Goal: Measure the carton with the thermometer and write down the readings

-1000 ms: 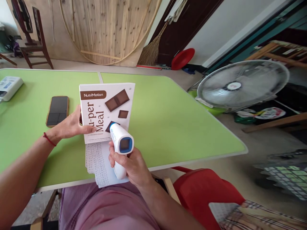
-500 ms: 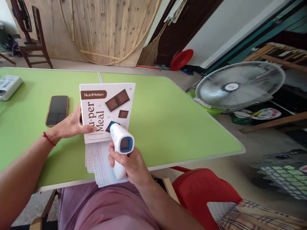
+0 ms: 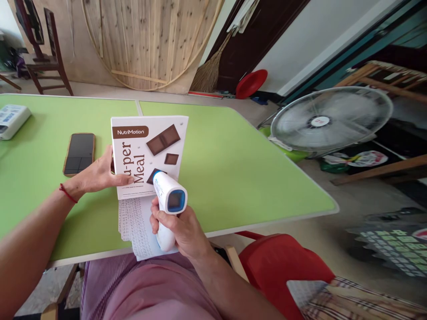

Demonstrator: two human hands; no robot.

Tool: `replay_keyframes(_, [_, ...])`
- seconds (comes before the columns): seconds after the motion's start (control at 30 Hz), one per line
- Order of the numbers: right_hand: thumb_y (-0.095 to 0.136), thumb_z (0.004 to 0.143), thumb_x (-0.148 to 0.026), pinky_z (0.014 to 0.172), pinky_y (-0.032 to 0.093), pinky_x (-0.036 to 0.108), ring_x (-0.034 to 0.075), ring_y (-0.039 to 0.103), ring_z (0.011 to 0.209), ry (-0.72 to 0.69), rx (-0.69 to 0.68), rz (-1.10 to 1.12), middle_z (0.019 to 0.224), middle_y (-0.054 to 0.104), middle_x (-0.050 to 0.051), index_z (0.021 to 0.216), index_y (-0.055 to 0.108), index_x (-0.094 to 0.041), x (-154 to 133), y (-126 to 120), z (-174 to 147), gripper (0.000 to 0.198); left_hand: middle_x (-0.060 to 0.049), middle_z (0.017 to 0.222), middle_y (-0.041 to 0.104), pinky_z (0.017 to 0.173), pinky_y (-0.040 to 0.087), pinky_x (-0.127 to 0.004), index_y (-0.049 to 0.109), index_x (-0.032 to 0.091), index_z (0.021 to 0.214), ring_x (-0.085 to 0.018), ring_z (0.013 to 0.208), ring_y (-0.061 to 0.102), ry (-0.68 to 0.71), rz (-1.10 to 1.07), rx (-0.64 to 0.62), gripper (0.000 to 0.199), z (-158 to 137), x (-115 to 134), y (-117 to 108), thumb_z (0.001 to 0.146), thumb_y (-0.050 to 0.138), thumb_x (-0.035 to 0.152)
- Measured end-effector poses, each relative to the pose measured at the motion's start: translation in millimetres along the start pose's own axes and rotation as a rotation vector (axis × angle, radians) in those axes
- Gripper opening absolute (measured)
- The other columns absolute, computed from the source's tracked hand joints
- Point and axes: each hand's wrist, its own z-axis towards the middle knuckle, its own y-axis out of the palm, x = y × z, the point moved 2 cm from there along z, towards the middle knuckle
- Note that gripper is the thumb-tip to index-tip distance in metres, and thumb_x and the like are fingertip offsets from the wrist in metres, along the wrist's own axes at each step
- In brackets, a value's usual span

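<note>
My left hand (image 3: 103,173) grips the left edge of a white box (image 3: 167,175) printed "NutriMotion" and "Meal", with brown chocolate pieces pictured on it. The thumb lies across the front; the other fingers are hidden behind the box. The box is held upright over the green table. My right hand (image 3: 176,226) is wrapped around the handle of a white infrared thermometer (image 3: 165,189) with a blue-rimmed screen facing me. Its nose points at the lower part of the box; whether they touch I cannot tell. Beneath both lie sheets of handwritten paper (image 3: 142,231) at the table's near edge.
A phone (image 3: 79,154) lies on the green table (image 3: 247,164), left of the box. Farther left is a white device (image 3: 13,120). A red chair (image 3: 270,271) stands at my right, and a large fan (image 3: 330,120) beyond the table's right side.
Both hands, the box and the thermometer hold almost the same position. The view has shifted very slightly.
</note>
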Motion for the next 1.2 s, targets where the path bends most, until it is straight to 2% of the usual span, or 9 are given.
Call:
replay_keyframes(0.23, [0.070, 0.073, -0.027, 0.057, 0.044, 0.029, 0.012, 0.053, 0.052, 0.003, -0.003, -0.050, 0.054, 0.060, -0.003, 0.076, 0.062, -0.019, -1, 0, 0, 0.012, -0.014, 0.122, 0.068, 0.094, 0.056, -0.053, 0.052, 0.017, 0.125, -0.036, 0.116, 0.063, 0.021, -0.015, -0.011, 0.066, 0, 2, 0, 0.074, 0.082, 0.046])
replay_keyframes(0.5, [0.073, 0.067, -0.029, 0.055, 0.043, 0.029, 0.012, 0.052, 0.050, 0.040, 0.046, 0.005, 0.053, 0.061, -0.004, 0.083, 0.063, -0.018, 1, 1, 0, 0.022, -0.013, 0.122, 0.068, 0.095, 0.055, -0.051, 0.050, 0.017, 0.127, -0.036, 0.118, 0.062, 0.012, -0.016, -0.005, 0.068, -1, 2, 0, 0.074, 0.082, 0.046])
replay_keyframes(0.67, [0.073, 0.070, -0.029, 0.056, 0.044, 0.030, 0.013, 0.052, 0.050, 0.036, 0.036, -0.008, 0.051, 0.059, -0.005, 0.088, 0.065, -0.018, 0, 1, 0, 0.023, -0.013, 0.118, 0.069, 0.093, 0.055, -0.053, 0.050, 0.017, 0.125, -0.037, 0.116, 0.063, 0.007, 0.008, 0.011, 0.068, -1, 3, -1, 0.074, 0.082, 0.047])
replay_keyframes(0.83, [0.077, 0.069, -0.035, 0.055, 0.046, 0.032, 0.013, 0.053, 0.051, 0.018, 0.017, -0.065, 0.062, 0.061, -0.002, 0.089, 0.068, -0.018, -8, -11, -6, 0.028, -0.014, 0.119, 0.069, 0.088, 0.058, -0.053, 0.052, 0.018, 0.125, -0.035, 0.110, 0.066, 0.011, 0.045, -0.009, 0.065, -2, 3, -1, 0.075, 0.082, 0.047])
replay_keyframes(0.9, [0.079, 0.069, -0.038, 0.055, 0.047, 0.033, 0.015, 0.055, 0.055, -0.058, 0.049, -0.155, 0.066, 0.062, 0.000, 0.084, 0.069, -0.019, -19, -26, -10, 0.026, -0.014, 0.122, 0.068, 0.089, 0.058, -0.051, 0.051, 0.019, 0.126, -0.034, 0.111, 0.065, 0.044, 0.065, -0.011, 0.064, -2, 4, -1, 0.076, 0.081, 0.046])
replay_keyframes(0.97, [0.078, 0.069, -0.038, 0.057, 0.050, 0.034, 0.018, 0.058, 0.061, -0.204, 0.113, -0.300, 0.068, 0.064, 0.002, 0.078, 0.068, -0.021, -35, -48, -10, 0.022, -0.014, 0.128, 0.065, 0.089, 0.059, -0.049, 0.050, 0.019, 0.127, -0.034, 0.113, 0.065, 0.065, 0.070, -0.011, 0.065, -2, 5, -1, 0.077, 0.081, 0.046])
replay_keyframes(1.03, [0.076, 0.072, -0.034, 0.060, 0.051, 0.035, 0.021, 0.062, 0.067, -0.306, 0.243, -0.532, 0.071, 0.068, 0.004, 0.077, 0.069, -0.021, -51, -74, -2, 0.016, -0.015, 0.131, 0.063, 0.090, 0.059, -0.049, 0.050, 0.019, 0.127, -0.034, 0.114, 0.064, 0.068, 0.070, -0.013, 0.065, -1, 4, -1, 0.077, 0.081, 0.046])
replay_keyframes(1.1, [0.076, 0.071, -0.033, 0.062, 0.053, 0.036, 0.024, 0.066, 0.073, -0.324, 0.308, -0.784, 0.080, 0.072, 0.006, 0.088, 0.072, -0.020, -60, -96, 13, 0.022, -0.015, 0.130, 0.064, 0.090, 0.059, -0.051, 0.050, 0.019, 0.127, -0.035, 0.114, 0.064, 0.062, 0.073, -0.021, 0.065, -1, 4, -2, 0.077, 0.081, 0.047])
replay_keyframes(1.2, [0.070, 0.068, -0.022, 0.077, 0.056, 0.040, 0.028, 0.069, 0.092, -0.326, 0.272, -1.114, 0.106, 0.075, 0.010, 0.114, 0.071, -0.019, -62, -116, 42, 0.047, -0.014, 0.130, 0.064, 0.091, 0.058, -0.050, 0.050, 0.019, 0.127, -0.035, 0.115, 0.064, 0.067, 0.089, -0.012, 0.065, -1, 4, -2, 0.076, 0.081, 0.047])
